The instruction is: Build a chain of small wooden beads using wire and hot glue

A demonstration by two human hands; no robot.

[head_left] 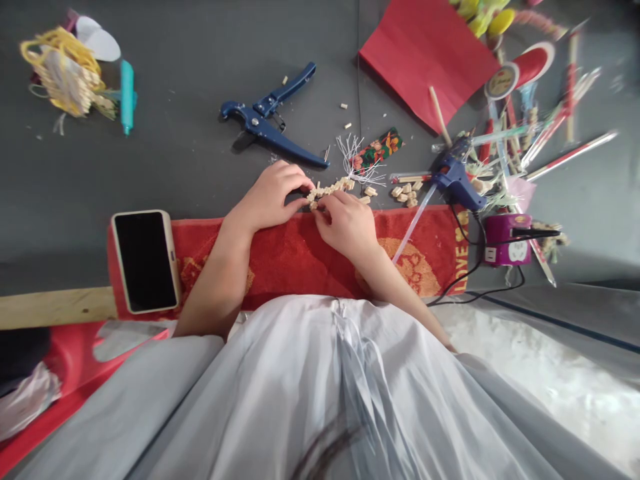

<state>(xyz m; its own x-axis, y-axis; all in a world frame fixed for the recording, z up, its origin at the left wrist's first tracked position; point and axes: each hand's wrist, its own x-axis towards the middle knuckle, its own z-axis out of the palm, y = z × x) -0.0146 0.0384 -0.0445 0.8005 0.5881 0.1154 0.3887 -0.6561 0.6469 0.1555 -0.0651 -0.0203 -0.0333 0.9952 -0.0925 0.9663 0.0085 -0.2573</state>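
Observation:
Between my two hands, near the table's front edge, lies a strip of small pale beige pieces (327,189). My left hand (273,195) pinches its left end between thumb and fingers. From the right, my right hand (347,220) has its fingers closed on the lower side of the same strip. White threads (361,167) fan out past the strip's right end, beside a dark floral piece (381,150). Loose beige pieces (407,195) lie to the right of my right hand.
Blue cutters (270,127) lie behind my hands. A phone (146,261) rests on the red towel (295,257) at left. At right are a blue glue gun (457,177), a purple power socket (507,240) with cables, red paper (425,60) and a ribbon spool (534,65).

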